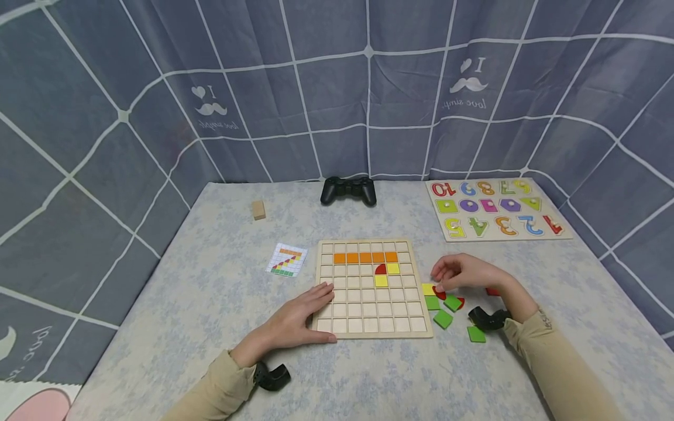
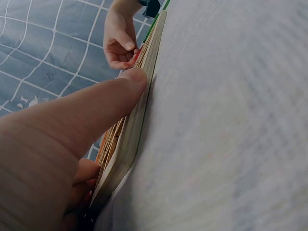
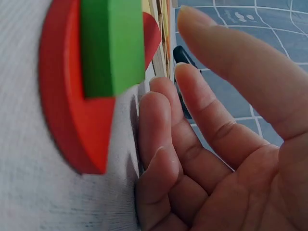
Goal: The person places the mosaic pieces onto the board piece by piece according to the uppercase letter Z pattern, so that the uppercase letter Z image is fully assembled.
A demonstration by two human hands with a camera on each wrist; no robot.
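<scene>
My left hand [image 1: 295, 320] rests at the near-left corner of a wooden grid board [image 1: 363, 326]. Its fingers lie over the left rim, and the thumb [image 2: 108, 98] presses along the front edge. On the board are a row of orange squares [image 1: 365, 258], two yellow squares [image 1: 392, 268] and a red quarter-circle [image 1: 380, 269]. Right of the board, my right hand [image 1: 468, 273] hovers low over loose tiles, thumb tip beside a red quarter-circle [image 1: 439, 294]. In the right wrist view its fingers are loosely bent with nothing between them. Near them, a green tile [image 3: 113, 48] lies on a red curved piece [image 3: 72, 96].
A pattern card [image 1: 286, 259] lies left of the board, with a small wooden block [image 1: 258, 210] behind it. At the back stands a black game controller [image 1: 348, 191]. A number puzzle board [image 1: 497, 209] is at the back right. Green tiles [image 1: 476, 334] lie near the right wrist.
</scene>
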